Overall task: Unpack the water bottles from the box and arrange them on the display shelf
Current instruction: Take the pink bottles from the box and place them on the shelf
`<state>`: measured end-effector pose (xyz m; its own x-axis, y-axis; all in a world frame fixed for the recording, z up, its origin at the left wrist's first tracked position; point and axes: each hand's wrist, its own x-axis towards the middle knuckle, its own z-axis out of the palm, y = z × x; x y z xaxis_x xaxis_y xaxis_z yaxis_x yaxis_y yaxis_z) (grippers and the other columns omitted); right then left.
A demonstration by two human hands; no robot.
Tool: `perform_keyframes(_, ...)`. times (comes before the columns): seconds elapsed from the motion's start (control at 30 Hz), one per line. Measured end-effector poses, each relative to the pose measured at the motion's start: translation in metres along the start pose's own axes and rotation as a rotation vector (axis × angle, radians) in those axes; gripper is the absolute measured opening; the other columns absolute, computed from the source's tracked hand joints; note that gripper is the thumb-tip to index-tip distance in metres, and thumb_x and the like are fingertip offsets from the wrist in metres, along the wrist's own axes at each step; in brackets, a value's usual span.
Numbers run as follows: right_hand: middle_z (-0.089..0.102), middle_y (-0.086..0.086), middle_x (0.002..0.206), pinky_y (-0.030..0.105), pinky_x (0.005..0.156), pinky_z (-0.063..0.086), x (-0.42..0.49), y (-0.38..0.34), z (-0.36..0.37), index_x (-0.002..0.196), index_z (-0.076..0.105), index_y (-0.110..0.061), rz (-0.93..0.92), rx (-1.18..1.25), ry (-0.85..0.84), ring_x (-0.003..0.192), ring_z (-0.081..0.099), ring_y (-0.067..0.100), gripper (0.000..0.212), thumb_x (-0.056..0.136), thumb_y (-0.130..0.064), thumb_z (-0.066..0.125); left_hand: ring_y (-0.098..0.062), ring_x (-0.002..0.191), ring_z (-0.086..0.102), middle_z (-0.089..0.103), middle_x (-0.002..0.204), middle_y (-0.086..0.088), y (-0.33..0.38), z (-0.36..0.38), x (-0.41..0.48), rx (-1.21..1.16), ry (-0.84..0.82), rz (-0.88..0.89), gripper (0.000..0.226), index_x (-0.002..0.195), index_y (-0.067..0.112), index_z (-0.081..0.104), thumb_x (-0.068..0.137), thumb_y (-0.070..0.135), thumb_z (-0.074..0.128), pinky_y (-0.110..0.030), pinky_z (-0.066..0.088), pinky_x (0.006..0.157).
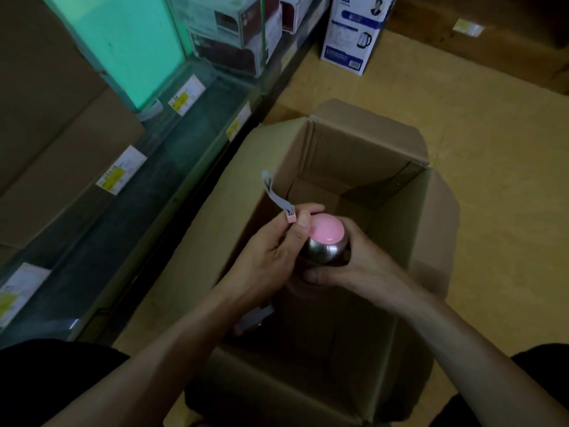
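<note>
As left hand [268, 259] and right hand [361, 265] clasp it, the bottle [327, 245] stands between.

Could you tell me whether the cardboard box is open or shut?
Open: the box has its flaps spread outward, and its inside shows.

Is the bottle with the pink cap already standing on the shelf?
No, the left hand and the right hand hold the bottle over the open cardboard box.
</note>
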<state>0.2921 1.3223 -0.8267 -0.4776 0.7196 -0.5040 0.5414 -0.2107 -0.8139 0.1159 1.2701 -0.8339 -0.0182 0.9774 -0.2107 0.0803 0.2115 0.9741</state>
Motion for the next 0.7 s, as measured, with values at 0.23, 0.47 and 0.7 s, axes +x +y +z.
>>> perform_keyframes(0.23, 0.062, -0.028, 0.118, 0.006, 0.077, 0.045, -0.005, -0.002, -0.004, 0.119, 0.049, -0.054, -0.046, -0.022, 0.068, 0.101, 0.054, -0.023, 0.067, 0.072, -0.032, 0.091, -0.013, 0.107, 0.071, 0.074, 0.112, 0.003, 0.012, 0.001, 0.003, -0.236, 0.172, -0.149, 0.027, 0.117, 0.029, 0.068, 0.099, 0.044, 0.056, -0.036, 0.058, 0.094)
perform_keyframes(0.47, 0.062, -0.040, 0.115, 0.005, 0.078, 0.047, -0.010, 0.001, -0.010, 0.120, 0.054, -0.053, -0.068, 0.016, 0.042, 0.105, 0.057, -0.019, 0.062, 0.072, -0.035, 0.089, -0.023, 0.093, 0.073, 0.074, 0.090, -0.007, 0.022, -0.016, 0.011, -0.387, 0.338, -0.164, 0.049, 0.130, 0.029, 0.055, 0.092, -0.002, 0.064, -0.035, 0.061, 0.084)
perform_keyframes(0.7, 0.070, -0.019, 0.125, 0.036, 0.103, 0.052, -0.005, -0.004, -0.022, 0.132, 0.061, -0.042, -0.103, 0.192, 0.076, 0.117, 0.064, 0.000, 0.066, 0.073, -0.044, 0.089, -0.012, 0.091, 0.070, 0.075, 0.095, 0.005, 0.011, -0.007, 0.006, 0.121, 0.209, 0.029, 0.025, 0.112, 0.025, 0.074, 0.105, 0.030, 0.051, -0.039, 0.058, 0.082)
